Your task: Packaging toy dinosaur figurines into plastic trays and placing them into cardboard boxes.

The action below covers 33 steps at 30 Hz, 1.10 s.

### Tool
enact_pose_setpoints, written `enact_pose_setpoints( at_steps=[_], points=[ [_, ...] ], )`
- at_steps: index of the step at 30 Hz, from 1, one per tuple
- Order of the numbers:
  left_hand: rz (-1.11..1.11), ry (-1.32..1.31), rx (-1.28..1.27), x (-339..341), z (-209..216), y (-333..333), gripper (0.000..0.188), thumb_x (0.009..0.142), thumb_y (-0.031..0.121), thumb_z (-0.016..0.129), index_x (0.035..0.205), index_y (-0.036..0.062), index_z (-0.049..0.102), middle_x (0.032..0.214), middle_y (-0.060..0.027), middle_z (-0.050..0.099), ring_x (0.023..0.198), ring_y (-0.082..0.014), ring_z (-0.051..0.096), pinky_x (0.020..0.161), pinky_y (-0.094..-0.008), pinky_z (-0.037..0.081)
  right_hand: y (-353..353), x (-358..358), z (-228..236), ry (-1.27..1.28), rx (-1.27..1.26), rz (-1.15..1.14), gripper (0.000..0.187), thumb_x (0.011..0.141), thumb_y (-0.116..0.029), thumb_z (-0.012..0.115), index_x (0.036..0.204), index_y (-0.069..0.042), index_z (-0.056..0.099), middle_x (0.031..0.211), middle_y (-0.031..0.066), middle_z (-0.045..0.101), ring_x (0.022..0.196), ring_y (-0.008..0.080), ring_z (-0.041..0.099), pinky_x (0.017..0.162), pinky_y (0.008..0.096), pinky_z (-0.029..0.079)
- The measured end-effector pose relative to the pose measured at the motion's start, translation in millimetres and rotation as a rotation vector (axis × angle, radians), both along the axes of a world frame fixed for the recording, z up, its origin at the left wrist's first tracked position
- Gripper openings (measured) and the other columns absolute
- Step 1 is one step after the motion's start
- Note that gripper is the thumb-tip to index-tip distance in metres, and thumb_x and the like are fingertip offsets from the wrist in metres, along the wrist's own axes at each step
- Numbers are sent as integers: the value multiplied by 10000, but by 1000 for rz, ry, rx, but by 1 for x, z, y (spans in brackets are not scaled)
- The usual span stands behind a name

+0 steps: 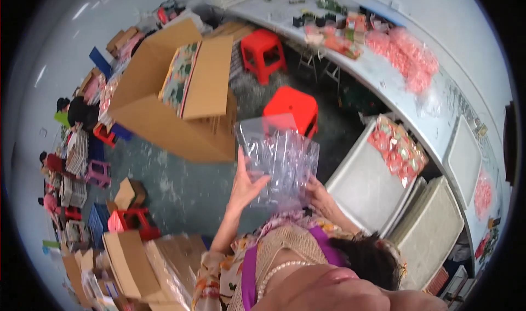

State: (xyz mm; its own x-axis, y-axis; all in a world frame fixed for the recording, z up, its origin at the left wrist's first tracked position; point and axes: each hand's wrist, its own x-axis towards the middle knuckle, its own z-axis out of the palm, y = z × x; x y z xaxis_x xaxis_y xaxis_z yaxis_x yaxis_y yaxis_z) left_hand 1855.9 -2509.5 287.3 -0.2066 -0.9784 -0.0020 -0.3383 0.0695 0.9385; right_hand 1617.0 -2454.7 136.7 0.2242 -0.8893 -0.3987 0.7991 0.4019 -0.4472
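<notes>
Clear plastic pieces (285,163) are in front of my chest; they look like a stack of thin transparent packaging, with ridges and glare. My left hand (246,185) holds their left side, thumb across the front and a finger stretched up along the edge. At the lower right edge, my right hand (322,198) grips them with bent fingers, partly hidden by the plastic. A flat clear flap stands out at the upper left of the pieces, and a red stool shows through it.
A large open cardboard box (170,124) stands ahead on the left, with patterned packages inside. Two red stools (290,105) (262,53) are beyond the plastic. To my right are white trays (361,187), one with red packets (397,149), beside a long table (378,70). Cardboard (129,261) lies lower left.
</notes>
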Motion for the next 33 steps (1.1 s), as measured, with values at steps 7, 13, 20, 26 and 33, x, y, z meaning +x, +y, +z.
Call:
enact_pose_setpoints(
  at_steps=[7,13,20,26,33],
  points=[
    [162,176,-160,59,3,-162,975,742,-35,634,1506,39,32,1426,-194,357,1179,-251,503,931,-355,459,-219,44,43,-10,-167,135,698,878,9,558,1488,-177,276,1430,39,427,1276,182,451,1053,385,399],
    [239,280,-36,93,-19,-293,858,799,15,584,1508,55,102,1317,-160,461,1131,-227,492,901,-330,457,-359,75,34,-3,-276,36,653,849,-7,620,1440,-139,376,1206,-12,553,1078,135,531,1004,322,412],
    [136,410,139,95,-40,-429,733,879,149,558,1502,88,176,1172,-138,545,893,-160,562,688,-270,491,-435,64,49,-35,-28,-84,615,893,-45,585,1446,-156,340,1300,52,521,1191,244,513,1031,456,429],
    [281,507,75,87,-31,-491,702,867,13,509,1495,85,204,1139,-131,573,863,-164,577,675,-286,493,-536,54,46,3,-59,-78,581,924,-77,547,1453,-166,322,1384,48,457,1232,233,478,1043,449,423],
    [580,589,-13,85,-59,-566,760,854,62,568,1498,76,162,1159,-138,542,778,-135,578,637,-253,477,-701,65,50,32,-123,209,561,911,-54,577,1431,-86,370,1402,16,449,1260,168,439,1065,338,352]
  ],
)
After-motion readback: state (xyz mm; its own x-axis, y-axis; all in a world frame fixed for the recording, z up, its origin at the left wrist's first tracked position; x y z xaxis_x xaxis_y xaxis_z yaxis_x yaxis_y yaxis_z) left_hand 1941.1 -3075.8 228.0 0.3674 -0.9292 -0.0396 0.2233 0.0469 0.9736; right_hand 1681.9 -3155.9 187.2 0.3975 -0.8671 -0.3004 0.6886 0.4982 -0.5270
